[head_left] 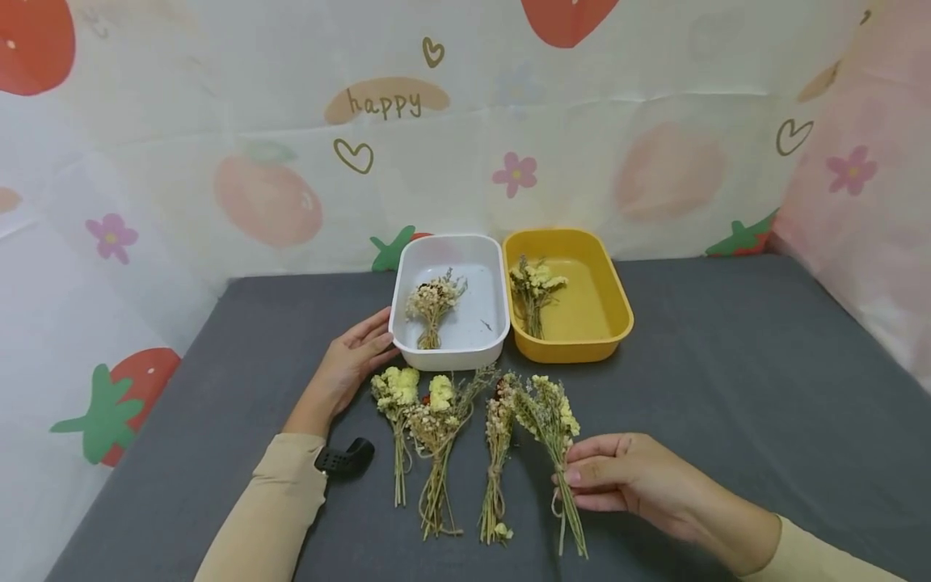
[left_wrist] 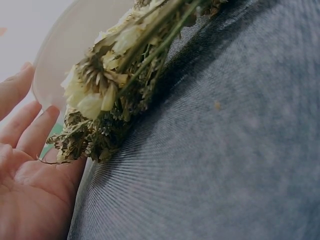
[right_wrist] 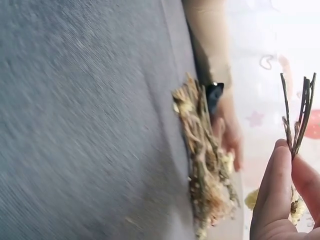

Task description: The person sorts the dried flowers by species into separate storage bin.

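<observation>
My right hand [head_left: 640, 481] pinches a small tied bunch of yellow dried flowers [head_left: 554, 420] by its stems, between thumb and fingers. In the right wrist view the stem ends [right_wrist: 302, 110] stick up past the fingertips. My left hand [head_left: 351, 364] lies with extended fingers against the left side of the white tray [head_left: 476, 356]. Beside it on the cloth lie a yellow-headed bunch [head_left: 396, 396], a mixed cream and yellow bunch [head_left: 436, 428] and a slim cream bunch [head_left: 497, 436]. In the left wrist view yellow flower heads [left_wrist: 92, 100] overlap the open left palm.
One cream bunch [head_left: 434, 303] lies inside the white tray. The yellow tray [head_left: 618, 323] stands right next to it, holding a yellow bunch [head_left: 537, 287]. Dark grey cloth [head_left: 727, 364] covers the table, and a printed curtain [head_left: 582, 121] hangs behind.
</observation>
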The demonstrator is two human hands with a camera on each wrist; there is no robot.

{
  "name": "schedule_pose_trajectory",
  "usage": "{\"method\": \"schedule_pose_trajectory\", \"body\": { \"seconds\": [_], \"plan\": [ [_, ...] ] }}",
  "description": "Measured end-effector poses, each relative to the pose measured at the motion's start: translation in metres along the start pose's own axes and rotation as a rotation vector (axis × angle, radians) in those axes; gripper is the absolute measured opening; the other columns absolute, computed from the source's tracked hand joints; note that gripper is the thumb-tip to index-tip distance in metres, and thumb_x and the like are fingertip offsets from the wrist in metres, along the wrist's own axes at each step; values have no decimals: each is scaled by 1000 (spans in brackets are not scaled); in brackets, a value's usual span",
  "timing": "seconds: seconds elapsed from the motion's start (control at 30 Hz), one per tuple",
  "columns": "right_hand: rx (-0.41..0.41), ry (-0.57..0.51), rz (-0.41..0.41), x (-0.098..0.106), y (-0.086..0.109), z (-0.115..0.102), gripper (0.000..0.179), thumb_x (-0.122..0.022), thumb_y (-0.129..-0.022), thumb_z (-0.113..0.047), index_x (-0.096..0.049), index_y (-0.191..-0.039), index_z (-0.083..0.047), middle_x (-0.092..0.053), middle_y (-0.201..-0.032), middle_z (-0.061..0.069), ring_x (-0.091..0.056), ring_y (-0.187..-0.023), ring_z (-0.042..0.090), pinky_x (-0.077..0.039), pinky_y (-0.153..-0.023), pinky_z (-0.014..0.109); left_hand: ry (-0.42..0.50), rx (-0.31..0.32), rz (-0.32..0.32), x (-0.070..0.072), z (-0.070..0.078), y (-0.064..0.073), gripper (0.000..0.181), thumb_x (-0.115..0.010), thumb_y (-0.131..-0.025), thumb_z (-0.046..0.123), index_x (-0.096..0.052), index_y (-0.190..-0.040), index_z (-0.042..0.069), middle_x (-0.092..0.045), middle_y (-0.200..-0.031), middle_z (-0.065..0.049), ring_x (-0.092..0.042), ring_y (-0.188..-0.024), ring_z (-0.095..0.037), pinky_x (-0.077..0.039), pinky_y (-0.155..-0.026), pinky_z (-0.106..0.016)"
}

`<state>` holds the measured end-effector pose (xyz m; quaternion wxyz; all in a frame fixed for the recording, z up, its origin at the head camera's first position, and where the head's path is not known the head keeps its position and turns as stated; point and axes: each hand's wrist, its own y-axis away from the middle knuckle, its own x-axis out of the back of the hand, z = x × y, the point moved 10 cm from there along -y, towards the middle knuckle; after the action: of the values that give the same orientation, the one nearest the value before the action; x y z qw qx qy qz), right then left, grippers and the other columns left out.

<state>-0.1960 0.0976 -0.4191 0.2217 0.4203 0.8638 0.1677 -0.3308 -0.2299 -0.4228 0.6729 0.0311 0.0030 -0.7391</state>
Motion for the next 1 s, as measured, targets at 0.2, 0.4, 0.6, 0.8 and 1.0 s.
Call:
{"method": "schedule_pose_trajectory", "body": {
  "seconds": [0.2,0.4,0.6,0.8,1.0],
  "plan": [
    [69,5,-12,13,-2,-27,26,-66,-95,-9,-64,-120,-1,-76,-101,0,-74,-92,9,-62,-88,26,8,6,-11,-2,-2,0,56,-51,-104,9,-31,-157,8,-33,-162,-11,-36,-147,-29,-50,-110,-34],
    [130,10,10,32,-8,-58,17,-65,-96,-7,-67,-112,-8,-76,-100,-1,-74,-93,9,-61,-88,24,12,4,-4,-1,0,0,57,-52,-104,11,-31,-157,8,-33,-162,-11,-36,-147,-29,-51,-109,-32],
    [177,37,67,46,-19,-85,38,-64,-97,-5,-55,-132,5,-77,-99,-1,-74,-93,9,-61,-87,23,5,8,-5,0,0,0,57,-53,-104,12,-31,-157,9,-33,-162,-12,-36,-147,-29,-53,-106,-28],
    [189,18,128,60,-30,-107,62,-61,-98,-2,-29,-148,14,-76,-97,-3,-74,-92,7,-61,-87,22,13,6,-5,0,0,-1,57,-53,-104,12,-31,-157,8,-34,-161,-12,-37,-147,-30,-53,-105,-27],
    [212,57,192,75,-40,-130,50,-58,-99,-3,-38,-144,9,-75,-95,-6,-73,-88,5,-61,-86,19,10,6,-8,-1,0,-1,58,-53,-104,12,-31,-157,8,-33,-162,-12,-36,-147,-30,-53,-106,-29]
  ]
}}
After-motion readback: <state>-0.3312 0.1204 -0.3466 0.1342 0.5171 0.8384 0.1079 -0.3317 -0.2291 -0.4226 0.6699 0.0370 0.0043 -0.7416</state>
